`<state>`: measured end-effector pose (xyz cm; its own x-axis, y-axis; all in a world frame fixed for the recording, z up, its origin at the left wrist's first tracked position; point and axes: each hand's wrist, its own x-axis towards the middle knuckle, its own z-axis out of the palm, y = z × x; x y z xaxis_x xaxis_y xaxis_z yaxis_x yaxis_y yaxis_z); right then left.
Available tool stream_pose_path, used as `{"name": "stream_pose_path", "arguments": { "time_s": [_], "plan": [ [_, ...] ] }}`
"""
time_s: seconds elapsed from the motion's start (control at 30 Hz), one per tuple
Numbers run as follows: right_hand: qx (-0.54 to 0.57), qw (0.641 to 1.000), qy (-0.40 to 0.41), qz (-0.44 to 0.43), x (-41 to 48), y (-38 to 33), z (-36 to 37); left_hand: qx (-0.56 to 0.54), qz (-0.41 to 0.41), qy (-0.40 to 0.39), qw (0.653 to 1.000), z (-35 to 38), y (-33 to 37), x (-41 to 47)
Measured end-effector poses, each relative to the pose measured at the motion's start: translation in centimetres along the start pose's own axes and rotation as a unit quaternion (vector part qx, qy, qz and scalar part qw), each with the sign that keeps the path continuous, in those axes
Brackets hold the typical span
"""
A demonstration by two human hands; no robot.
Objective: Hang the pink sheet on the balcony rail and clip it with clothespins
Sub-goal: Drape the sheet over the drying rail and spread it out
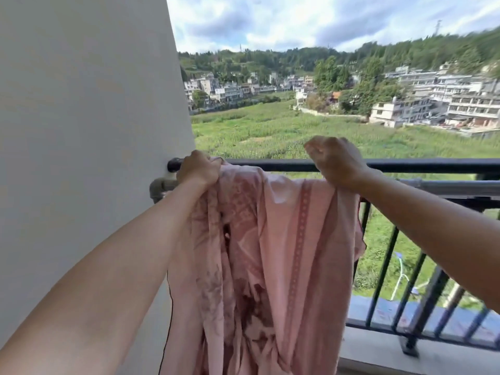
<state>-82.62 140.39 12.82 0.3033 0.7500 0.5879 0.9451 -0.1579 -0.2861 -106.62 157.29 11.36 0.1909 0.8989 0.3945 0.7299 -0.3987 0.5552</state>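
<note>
Nearest: my two forearms reach forward, and the pink sheet (270, 266) hangs between them in long bunched folds, running down past the bottom of the view. White wall (81, 131) closes off the whole left side, right up against my left arm; open room lies only to the right, along the railing.

Left hand (198, 169): fist closed around a gathered corner of the sheet, knuckles up, at the wall end of the balcony rail (405, 166). Right hand (336, 162): fingers curled together and pinching the sheet's upper edge, held just in front of the rail. The top edge sags slightly between the two hands, level with the dark rail; whether cloth lies over the rail or only in front of it, I cannot tell.

Just under my left hand a grey pipe fitting (159, 188) comes off the wall. A second, lower bar (446, 189) runs rightward beneath my right wrist, with vertical balusters (384, 266) below. The rail to the right of my right hand is bare.

Far: green field (270, 131), buildings, wooded hills.
</note>
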Motion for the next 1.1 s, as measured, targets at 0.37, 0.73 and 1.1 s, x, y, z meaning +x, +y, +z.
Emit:
{"name": "stream_pose_path", "arguments": {
  "time_s": [0.37, 0.73, 1.1],
  "plan": [
    [-0.029, 0.947, 0.13, -0.293, -5.0, -4.0, 5.6, -0.158, -0.066, 0.016, 0.985, 4.9, -8.7, -15.5],
    [-0.016, 0.989, 0.145, 0.019, 7.9, 0.5, -1.7, 0.0, 0.108, 0.24, 0.965, -5.8, -2.9, -3.8],
    [-0.071, 0.979, -0.144, 0.126, 4.2, 2.2, 1.3, 0.045, -0.05, -0.015, 0.998, -1.6, -0.9, 0.9]
  ]
}}
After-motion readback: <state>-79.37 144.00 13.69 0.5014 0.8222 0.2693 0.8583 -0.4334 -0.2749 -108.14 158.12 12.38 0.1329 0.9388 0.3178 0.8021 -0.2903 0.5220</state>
